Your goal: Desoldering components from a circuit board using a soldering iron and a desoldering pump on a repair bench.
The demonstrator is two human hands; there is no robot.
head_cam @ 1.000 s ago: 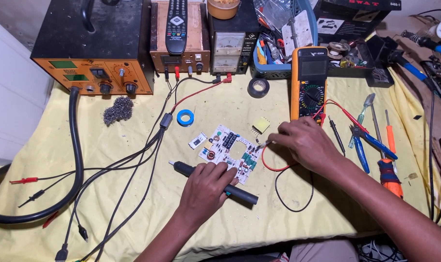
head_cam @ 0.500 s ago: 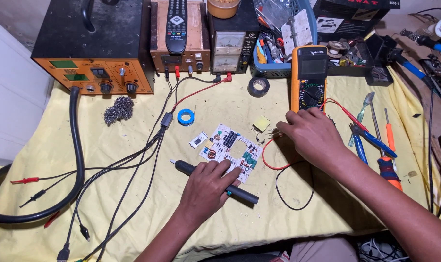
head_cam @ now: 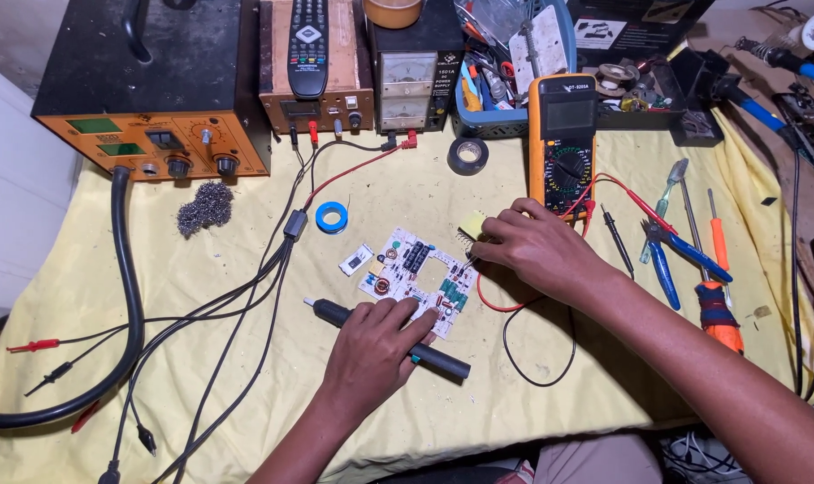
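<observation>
1. Left hand [head_cam: 371,354] lies palm down, fingers curled loosely over a black cylindrical soldering handle [head_cam: 443,360] on the worktop, its fingertips touching the near edge of the white rectangular circuit board [head_cam: 416,278].
2. Right hand [head_cam: 532,246], fingers pinched together on a thin probe tip, touches the board's right edge; a red wire [head_cam: 497,305] and a black wire [head_cam: 523,358] loop just beside it.
3. Left of the board lies a small white chip [head_cam: 356,260]; beyond it, a blue tape ring [head_cam: 332,216].
4. Right of the board stands an orange-cased multimeter [head_cam: 562,143].
5. Beyond the board, a black tape roll [head_cam: 468,156] rests on the yellow cloth [head_cam: 246,403].
</observation>
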